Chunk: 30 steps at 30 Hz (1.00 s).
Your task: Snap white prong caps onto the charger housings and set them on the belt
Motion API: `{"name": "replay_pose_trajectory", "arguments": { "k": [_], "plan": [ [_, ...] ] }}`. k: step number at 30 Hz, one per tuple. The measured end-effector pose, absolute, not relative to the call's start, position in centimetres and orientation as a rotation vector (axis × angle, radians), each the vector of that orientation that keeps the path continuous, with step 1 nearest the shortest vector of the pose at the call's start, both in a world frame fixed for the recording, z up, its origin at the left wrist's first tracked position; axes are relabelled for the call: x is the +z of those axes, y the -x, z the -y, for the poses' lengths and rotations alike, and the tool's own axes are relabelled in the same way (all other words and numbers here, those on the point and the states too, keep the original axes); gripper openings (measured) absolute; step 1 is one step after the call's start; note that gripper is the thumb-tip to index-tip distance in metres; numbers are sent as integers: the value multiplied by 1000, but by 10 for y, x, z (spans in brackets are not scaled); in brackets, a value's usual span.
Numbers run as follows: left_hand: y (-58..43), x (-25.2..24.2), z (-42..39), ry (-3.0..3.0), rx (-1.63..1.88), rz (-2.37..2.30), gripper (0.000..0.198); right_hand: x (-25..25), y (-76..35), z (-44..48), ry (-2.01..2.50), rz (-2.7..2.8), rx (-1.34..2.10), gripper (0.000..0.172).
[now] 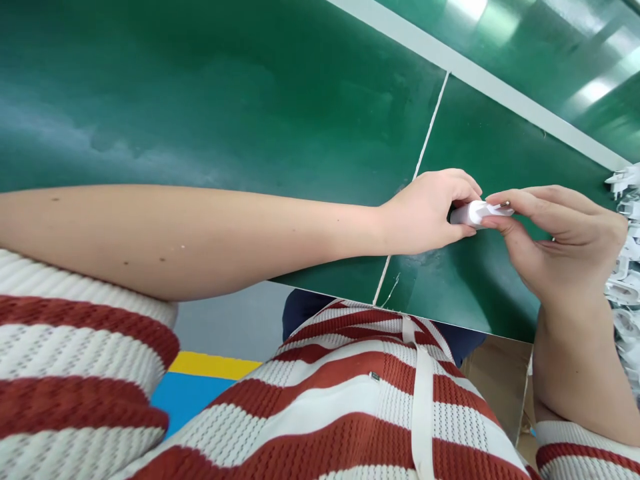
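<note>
A small white plug adapter (pixel 473 214) is held between both hands above the green tabletop. My left hand (pixel 433 210) comes in from the left, its thumb and fingers closed around the rounded white body. From the right, my right hand (pixel 567 233) pinches the adapter's other end with thumb and index finger. A metal pin (pixel 505 205) sticks out at that end, by the right fingertips. The fingers hide part of the adapter.
White plug parts (pixel 625 290) lie in a heap along the right edge, behind my right wrist. A pale strip (pixel 480 67) runs across the back of the green table (pixel 250 100). A white line (pixel 433 127) crosses the tabletop. Below the table's front edge stands brown cardboard (pixel 495 373).
</note>
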State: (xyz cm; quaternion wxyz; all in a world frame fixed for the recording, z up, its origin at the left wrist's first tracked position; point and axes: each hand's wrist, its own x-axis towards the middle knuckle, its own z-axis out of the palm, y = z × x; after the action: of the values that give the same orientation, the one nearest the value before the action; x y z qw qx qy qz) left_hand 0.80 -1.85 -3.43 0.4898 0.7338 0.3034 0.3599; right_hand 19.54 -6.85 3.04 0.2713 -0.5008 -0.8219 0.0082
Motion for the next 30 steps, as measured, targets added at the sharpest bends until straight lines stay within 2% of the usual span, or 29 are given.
{"name": "replay_pose_trajectory", "arguments": {
  "k": [6, 9, 10, 13, 14, 15, 18, 19, 25, 30],
  "plan": [
    [-10, -38, 17, -1795, 904, -731, 14, 29, -192, 67, 1355, 2202, 42, 17],
    [-10, -39, 18, -1833, 906, -710, 16, 14, -192, 73, 1360, 2044, 104, 24],
    [-9, -39, 18, -1833, 900, -705, 16, 9, -194, 75, 1366, 1984, 166, 33],
    [-7, -35, 21, -1729, 897, -696, 19, 0, -199, 78, 1355, 1860, 461, 82],
    [-5, -33, 22, -1663, 899, -683, 21, -1, -202, 78, 1335, 1853, 531, 90],
    [-4, -30, 23, -1584, 893, -656, 23, -1, -204, 78, 1315, 1864, 562, 88],
    [1, -22, 25, -1320, 809, -536, 31, 2, -209, 77, 1282, 1896, 482, 51],
    [3, -18, 24, -1234, 773, -504, 34, 4, -210, 77, 1270, 1887, 459, 44],
    [12, 1, 23, -793, 598, -363, 30, 6, -208, 82, 1135, 1750, 554, 47],
    [14, 6, 24, -715, 551, -304, 27, 5, -207, 85, 1127, 1701, 553, 44]
  ]
}}
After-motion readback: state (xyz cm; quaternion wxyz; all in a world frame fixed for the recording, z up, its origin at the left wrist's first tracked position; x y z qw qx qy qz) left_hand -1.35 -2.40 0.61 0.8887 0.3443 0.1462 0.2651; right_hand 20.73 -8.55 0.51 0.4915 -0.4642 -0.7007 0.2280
